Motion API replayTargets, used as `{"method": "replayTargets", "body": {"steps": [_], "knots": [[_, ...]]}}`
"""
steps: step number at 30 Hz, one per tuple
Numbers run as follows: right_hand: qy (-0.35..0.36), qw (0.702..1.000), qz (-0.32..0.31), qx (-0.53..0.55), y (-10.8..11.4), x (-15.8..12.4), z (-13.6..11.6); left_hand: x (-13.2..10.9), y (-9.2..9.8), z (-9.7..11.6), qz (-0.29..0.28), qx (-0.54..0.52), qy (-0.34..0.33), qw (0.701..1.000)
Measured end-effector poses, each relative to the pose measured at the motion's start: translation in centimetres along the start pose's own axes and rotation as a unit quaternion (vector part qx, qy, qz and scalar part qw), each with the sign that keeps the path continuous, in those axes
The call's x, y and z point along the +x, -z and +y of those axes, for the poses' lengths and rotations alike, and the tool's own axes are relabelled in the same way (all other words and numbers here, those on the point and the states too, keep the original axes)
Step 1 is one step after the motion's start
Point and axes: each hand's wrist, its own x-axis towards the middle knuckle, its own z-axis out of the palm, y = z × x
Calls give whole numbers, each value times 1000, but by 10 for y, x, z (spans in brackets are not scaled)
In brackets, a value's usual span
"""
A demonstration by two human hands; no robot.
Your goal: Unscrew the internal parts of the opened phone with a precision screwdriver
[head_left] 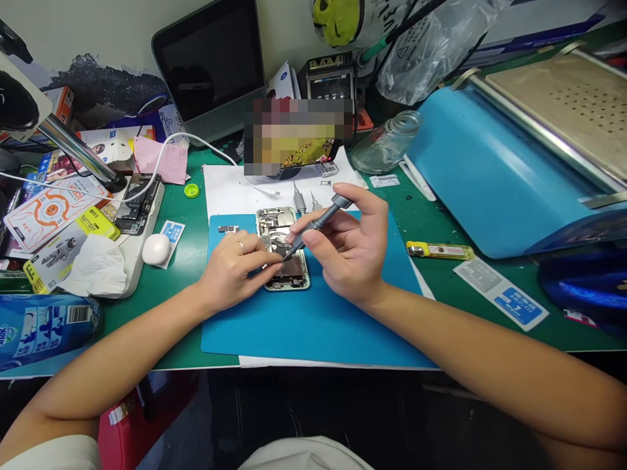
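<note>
Fine work with a precision screwdriver [321, 220] appears to be in hand inside an opened smartphone [294, 265], which is laid face-up on the blue work mat [304, 329], between the two hands. The screwdriver is held slantwise by the fingers of the right hand [355, 251], its tip pointed down at the phone's left part. The thumb and index finger of the left hand [240, 261] are brought nearly together beside that tip — whether a small part is pinched there cannot be told. For the next move, a steady tip and light pressure seem to be called for, since delicate parts are bared all around. The phone is seen with a pale frame, metal-covered parts at the top and a brownish panel lower down; its middle is partly hidden by the fingers.
</note>
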Motion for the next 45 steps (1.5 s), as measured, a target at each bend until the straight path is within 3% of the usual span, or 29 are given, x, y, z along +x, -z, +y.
{"method": "replayTargets", "body": {"steps": [11,28,45], "knots": [[67,997,27,26,-2,2,-4,-1,-1,1,13,-12,4,1000],[73,997,-5,28,-1,1,-6,-1,0,3,7,-4,-3,1000],[74,997,17,5,-1,2,-5,-1,0,4,23,0,11,1000]]}}
